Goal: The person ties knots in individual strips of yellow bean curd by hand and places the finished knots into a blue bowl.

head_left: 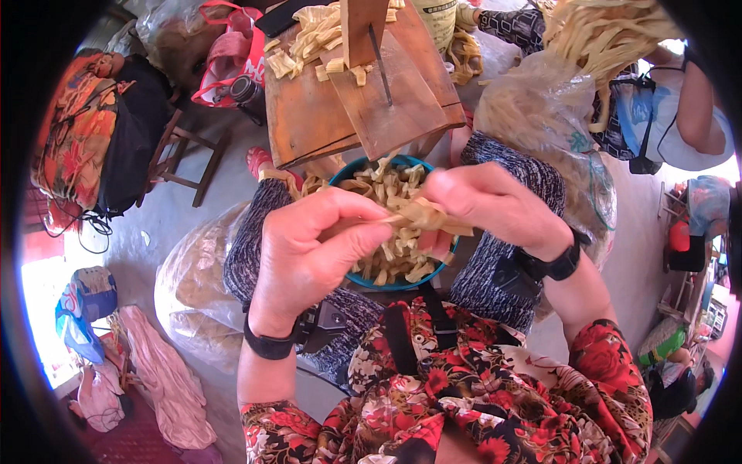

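Observation:
Above a teal basin [384, 286], my two hands work on one pale yellow tofu skin strip [421, 215], which looks looped into a knot. My left hand [309, 243] pinches one end between thumb and forefinger. On the other side my right hand [495, 203], slightly blurred, grips the strip with its fingers closed around it. Beneath them the basin, between my knees, is heaped with knotted tofu skin pieces [398, 261]. My hands and the strip hide part of that heap.
Beyond the basin stands a wooden table [297, 127] with a board [398, 120], an upright block [358, 35] and loose strips [313, 35]. Plastic bags of strips [533, 100] flank my legs. At right is another person's arm [699, 108]; at left, a wooden stool [179, 143].

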The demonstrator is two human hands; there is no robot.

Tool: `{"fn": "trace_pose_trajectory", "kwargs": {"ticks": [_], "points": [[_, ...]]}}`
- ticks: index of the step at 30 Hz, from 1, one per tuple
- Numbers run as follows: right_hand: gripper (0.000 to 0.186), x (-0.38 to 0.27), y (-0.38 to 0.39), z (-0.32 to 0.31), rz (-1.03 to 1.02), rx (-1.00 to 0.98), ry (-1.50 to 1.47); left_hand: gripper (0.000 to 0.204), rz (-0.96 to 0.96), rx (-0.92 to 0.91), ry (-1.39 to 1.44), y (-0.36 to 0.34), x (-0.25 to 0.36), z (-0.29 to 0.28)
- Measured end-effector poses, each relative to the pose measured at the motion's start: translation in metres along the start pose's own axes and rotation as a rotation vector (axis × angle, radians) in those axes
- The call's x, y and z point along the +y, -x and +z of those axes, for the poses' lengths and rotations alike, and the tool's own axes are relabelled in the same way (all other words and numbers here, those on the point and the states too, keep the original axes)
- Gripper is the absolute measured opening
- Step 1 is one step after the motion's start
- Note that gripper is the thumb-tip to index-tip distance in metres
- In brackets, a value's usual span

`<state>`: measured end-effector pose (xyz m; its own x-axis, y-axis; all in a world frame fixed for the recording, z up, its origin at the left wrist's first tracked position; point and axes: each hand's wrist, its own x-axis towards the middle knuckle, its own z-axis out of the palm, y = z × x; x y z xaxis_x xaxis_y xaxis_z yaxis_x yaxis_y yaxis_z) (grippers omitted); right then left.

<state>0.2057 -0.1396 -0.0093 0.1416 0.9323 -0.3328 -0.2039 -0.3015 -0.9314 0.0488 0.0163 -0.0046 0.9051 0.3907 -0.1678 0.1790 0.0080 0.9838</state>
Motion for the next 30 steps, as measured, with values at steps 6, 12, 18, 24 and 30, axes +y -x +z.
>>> {"fn": "trace_pose_trajectory", "kwargs": {"ticks": [6,12,18,24,30], "points": [[0.035,-0.005,0.000,-0.007,0.161,-0.340,-0.006,0.012,0.315,-0.023,-0.346,0.001,0.004,-0.017],[0.025,-0.017,-0.021,-0.024,0.022,0.173,0.215,0.010,0.070,0.128,-0.278,-0.045,0.001,-0.011],[0.017,0.001,-0.076,-0.046,-0.513,0.739,0.857,0.023,0.084,0.350,-0.517,-0.108,-0.010,-0.002],[0.032,-0.005,-0.052,-0.043,-0.362,0.715,1.008,0.021,-0.002,0.254,-0.091,-0.093,-0.015,-0.008],[0.026,-0.005,-0.031,-0.012,-0.461,0.531,0.078,0.017,0.011,-0.013,0.140,-0.037,0.016,0.008]]}}
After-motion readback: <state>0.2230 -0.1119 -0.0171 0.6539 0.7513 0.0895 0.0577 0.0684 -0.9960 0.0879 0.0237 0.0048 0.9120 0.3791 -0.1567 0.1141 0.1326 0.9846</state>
